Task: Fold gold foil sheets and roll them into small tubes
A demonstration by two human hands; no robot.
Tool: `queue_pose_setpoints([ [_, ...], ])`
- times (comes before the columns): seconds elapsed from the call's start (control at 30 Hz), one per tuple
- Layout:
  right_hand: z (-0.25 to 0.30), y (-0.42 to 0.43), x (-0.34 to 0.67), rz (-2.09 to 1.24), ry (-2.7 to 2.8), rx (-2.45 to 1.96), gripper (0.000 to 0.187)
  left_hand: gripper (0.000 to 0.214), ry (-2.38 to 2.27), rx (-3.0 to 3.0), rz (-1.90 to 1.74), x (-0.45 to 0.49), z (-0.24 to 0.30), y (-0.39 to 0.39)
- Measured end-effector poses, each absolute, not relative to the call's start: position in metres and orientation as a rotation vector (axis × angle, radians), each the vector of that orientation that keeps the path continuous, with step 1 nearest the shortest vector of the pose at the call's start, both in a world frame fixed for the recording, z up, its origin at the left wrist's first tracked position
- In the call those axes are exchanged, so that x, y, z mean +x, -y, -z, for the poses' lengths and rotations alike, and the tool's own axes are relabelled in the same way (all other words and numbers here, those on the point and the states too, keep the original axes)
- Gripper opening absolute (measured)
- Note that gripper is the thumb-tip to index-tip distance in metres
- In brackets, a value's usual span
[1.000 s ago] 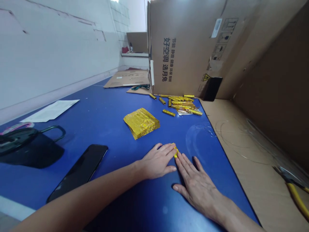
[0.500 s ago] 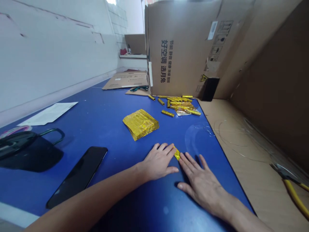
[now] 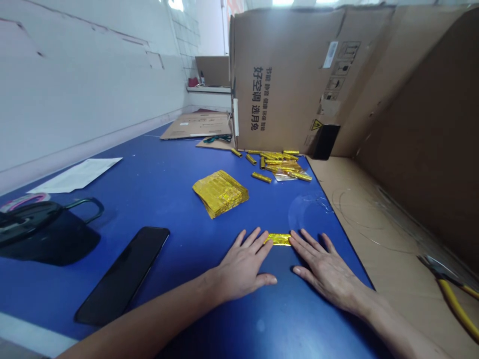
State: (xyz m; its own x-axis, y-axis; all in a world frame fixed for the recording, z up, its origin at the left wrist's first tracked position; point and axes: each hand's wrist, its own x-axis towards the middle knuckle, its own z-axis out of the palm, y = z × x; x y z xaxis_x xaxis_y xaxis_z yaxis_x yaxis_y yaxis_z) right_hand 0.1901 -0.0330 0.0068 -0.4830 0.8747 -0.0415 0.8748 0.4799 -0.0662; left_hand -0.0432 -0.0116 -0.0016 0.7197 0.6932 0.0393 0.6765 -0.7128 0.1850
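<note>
A strip of shiny gold foil paper (image 3: 279,240) lies on the blue table (image 3: 157,169), stretched level between my hands. My left hand (image 3: 245,264) is open, its fingertips resting on the strip's left end. At the right end, the fingers of my right hand (image 3: 325,271) press down flat, spread with the thumb apart. Beyond my left hand sits a stack of gold foil sheets (image 3: 220,193), slightly fanned. Farther back, several rolled gold foil tubes (image 3: 261,177) lie in a loose pile. The strip's two ends are hidden under my fingers.
A black phone (image 3: 123,276) and a dark lidded mug (image 3: 48,234) are at left, with white paper (image 3: 77,175) behind. A large cardboard box (image 3: 292,85) stands at the back. Yellow-handled pliers (image 3: 451,294) lie on cardboard at right.
The foil strip has turned from slanted to level, and more of it shows. My hands have moved farther apart, the right one shifting rightward.
</note>
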Motion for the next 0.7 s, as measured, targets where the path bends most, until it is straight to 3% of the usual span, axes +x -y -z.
queue_pose_setpoints([
  [0.3,-0.020,0.035,0.117,0.226,-2.689,1.621,0.075,0.065,-1.096,2.753,-0.144,-0.043,0.006,0.013],
  [0.7,0.000,0.046,0.164,0.072,-2.628,1.742,0.069,0.070,-1.104,2.765,-0.164,-0.043,0.006,0.014],
])
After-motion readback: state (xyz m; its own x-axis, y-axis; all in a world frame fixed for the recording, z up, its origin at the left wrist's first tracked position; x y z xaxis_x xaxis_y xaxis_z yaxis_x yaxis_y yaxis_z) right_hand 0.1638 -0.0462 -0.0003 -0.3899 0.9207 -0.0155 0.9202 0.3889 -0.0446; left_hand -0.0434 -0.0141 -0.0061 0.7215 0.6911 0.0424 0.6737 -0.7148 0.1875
